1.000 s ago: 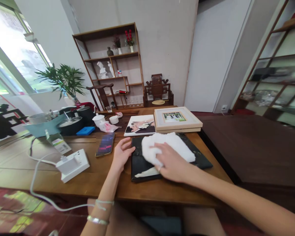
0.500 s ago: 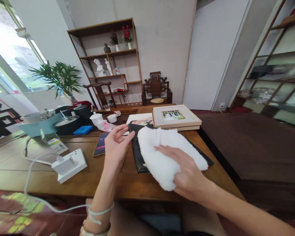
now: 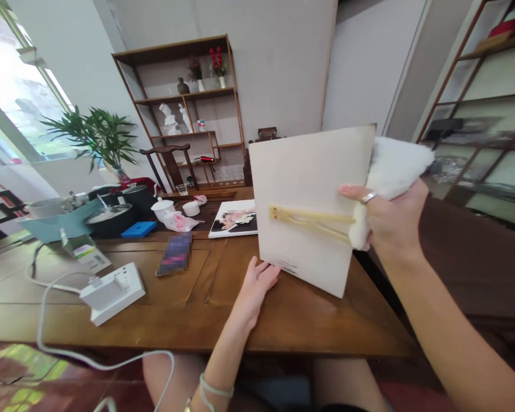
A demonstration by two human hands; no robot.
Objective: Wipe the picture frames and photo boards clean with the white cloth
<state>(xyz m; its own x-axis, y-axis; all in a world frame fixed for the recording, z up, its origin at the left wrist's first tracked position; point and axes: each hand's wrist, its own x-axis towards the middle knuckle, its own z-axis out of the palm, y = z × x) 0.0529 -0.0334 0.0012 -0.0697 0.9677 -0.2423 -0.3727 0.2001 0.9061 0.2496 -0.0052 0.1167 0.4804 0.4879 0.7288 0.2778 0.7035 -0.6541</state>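
A flat photo panel (image 3: 309,189) stands lifted off the wooden table (image 3: 189,297), its off-white back with a yellowish hanger strip facing me. My right hand (image 3: 388,220) grips its right edge together with a fluffy white cloth (image 3: 395,169), fingers closed round both. My left hand (image 3: 257,286) rests on the table under the panel's lower left corner, fingers stretched out and touching its bottom edge.
Another photo print (image 3: 234,220) lies flat behind the panel. A phone (image 3: 174,260), a white power strip (image 3: 111,292) with its cable, a blue box (image 3: 138,229), dark pots (image 3: 111,214) and white cups (image 3: 163,209) sit left. Shelves line the back wall and right side.
The dark panel lay flat under the cloth; it has been raised and turned so its pale back faces me. My left hand dropped from its top corner to its bottom edge.
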